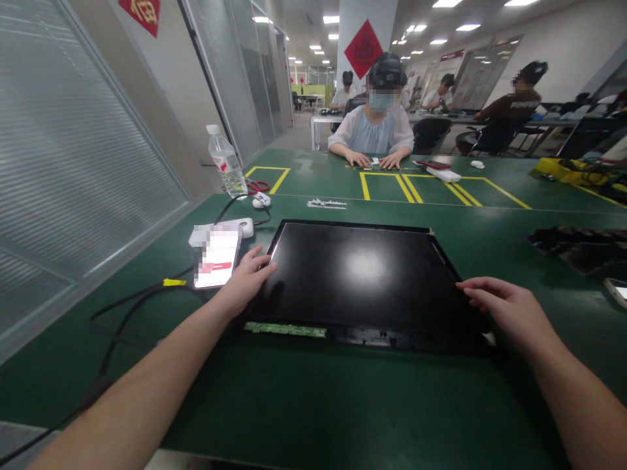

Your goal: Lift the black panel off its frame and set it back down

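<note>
A black flat display panel point(362, 281) lies face up on the green table, with a bright reflection on it. Along its near edge a green circuit board strip point(285, 329) shows at the left. My left hand point(249, 277) rests at the panel's left edge, fingers apart and holding nothing. At the right edge, my right hand point(507, 303) has its thumb and forefinger pressed together against the frame. A small white piece point(488, 338) sits at the near right corner.
Left of the panel are a lit phone point(219, 258), black cables point(122, 326), a white mouse point(261, 200) and a bottle point(228, 163). Dark strips point(578, 248) lie at the right. Across the green table point(372, 398) sits a person point(375, 124), hands on it.
</note>
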### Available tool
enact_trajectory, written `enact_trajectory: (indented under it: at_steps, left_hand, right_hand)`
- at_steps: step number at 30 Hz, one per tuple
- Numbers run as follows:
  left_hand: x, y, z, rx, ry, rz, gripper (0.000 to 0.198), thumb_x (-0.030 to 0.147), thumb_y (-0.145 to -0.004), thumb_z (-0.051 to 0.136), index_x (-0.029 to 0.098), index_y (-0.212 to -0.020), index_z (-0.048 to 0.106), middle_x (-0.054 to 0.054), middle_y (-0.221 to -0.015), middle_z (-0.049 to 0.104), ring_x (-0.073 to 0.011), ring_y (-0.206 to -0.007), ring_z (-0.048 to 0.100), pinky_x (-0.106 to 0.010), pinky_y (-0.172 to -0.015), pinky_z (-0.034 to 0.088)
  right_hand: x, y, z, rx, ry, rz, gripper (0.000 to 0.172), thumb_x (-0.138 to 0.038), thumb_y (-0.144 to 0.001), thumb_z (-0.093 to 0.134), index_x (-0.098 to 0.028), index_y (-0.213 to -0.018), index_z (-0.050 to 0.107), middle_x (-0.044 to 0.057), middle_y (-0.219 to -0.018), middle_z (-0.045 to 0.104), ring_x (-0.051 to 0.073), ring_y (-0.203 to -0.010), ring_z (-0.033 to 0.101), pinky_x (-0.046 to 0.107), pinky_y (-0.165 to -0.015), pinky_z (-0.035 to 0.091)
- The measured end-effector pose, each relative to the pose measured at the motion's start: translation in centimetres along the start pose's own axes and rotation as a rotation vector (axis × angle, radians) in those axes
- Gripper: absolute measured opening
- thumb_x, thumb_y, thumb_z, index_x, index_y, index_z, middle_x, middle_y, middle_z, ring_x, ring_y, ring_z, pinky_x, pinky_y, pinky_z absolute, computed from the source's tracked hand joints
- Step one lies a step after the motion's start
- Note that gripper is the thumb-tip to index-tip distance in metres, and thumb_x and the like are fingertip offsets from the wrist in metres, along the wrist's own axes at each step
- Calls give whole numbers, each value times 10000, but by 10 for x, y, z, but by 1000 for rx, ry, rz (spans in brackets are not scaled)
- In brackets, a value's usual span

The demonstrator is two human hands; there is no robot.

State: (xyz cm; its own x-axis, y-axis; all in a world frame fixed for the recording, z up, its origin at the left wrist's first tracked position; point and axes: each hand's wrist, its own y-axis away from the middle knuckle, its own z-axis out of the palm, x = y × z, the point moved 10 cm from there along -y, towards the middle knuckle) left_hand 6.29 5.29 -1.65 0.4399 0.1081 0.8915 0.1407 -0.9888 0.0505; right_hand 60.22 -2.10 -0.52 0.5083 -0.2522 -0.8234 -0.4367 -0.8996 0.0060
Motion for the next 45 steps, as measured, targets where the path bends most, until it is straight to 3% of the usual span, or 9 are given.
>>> enact_trajectory:
  at_steps: [6, 10, 14, 21, 29, 37, 45]
  left_hand:
    - [1, 0, 6, -45, 75, -16, 601, 421, -925, 641, 233, -1492, 569, -157, -1603, 543, -355, -1481, 522, -517, -1200, 452]
    - [16, 0, 2, -86, -160, 208, 533, 498, -868, 692, 235, -1331, 674, -154, -1577, 545, -380, -1513, 466, -551, -1240, 389]
    - [34, 12, 10, -161, -406, 466, 601, 567, -842, 745, 268, -1359, 674, -143, -1616, 489, -405, -1512, 442, -617, -1248, 349]
    - [61, 45, 32, -415, -509, 703, 533, 429, -871, 809, 299, -1375, 691, -133, -1659, 447, -410, -1547, 368, -644, -1247, 332]
    - [63, 54, 38, -564, -483, 755, 453, 355, -873, 833, 297, -1316, 753, -119, -1569, 575, -361, -1452, 522, -567, -1192, 444]
    - [62, 51, 37, -569, -481, 722, 517, 394, -848, 852, 303, -1343, 734, -113, -1531, 616, -354, -1413, 563, -549, -1165, 477]
    - [63, 52, 38, -594, -448, 700, 476, 392, -855, 831, 296, -1314, 747, -104, -1469, 667, -321, -1338, 631, -503, -1118, 518]
  right_hand:
    - [4, -1, 0, 2, 91, 22, 396, -538, -614, 665, -244, -844, 797, 86, -863, 776, 269, -768, 676, 386, -680, 480]
    - [7, -3, 1, -6, 157, -1, 408, -548, -648, 640, -255, -883, 798, 81, -891, 787, 285, -800, 693, 401, -703, 483]
    - [8, -4, 1, -17, 204, 2, 429, -555, -677, 616, -255, -921, 801, 76, -881, 788, 295, -810, 705, 415, -716, 484]
    - [2, -2, 1, -10, 256, -38, 397, -534, -709, 604, -258, -915, 801, 73, -839, 778, 286, -770, 699, 404, -688, 487]
    - [0, -2, 0, 3, 297, -88, 398, -540, -719, 610, -255, -913, 809, 74, -857, 778, 276, -768, 687, 407, -710, 507]
    - [3, -3, -1, 2, 284, -95, 424, -569, -720, 612, -257, -928, 811, 69, -849, 773, 271, -765, 680, 408, -716, 506]
    - [-14, 4, 2, 18, 328, -149, 383, -546, -723, 600, -265, -874, 812, 61, -791, 764, 250, -682, 649, 401, -690, 512]
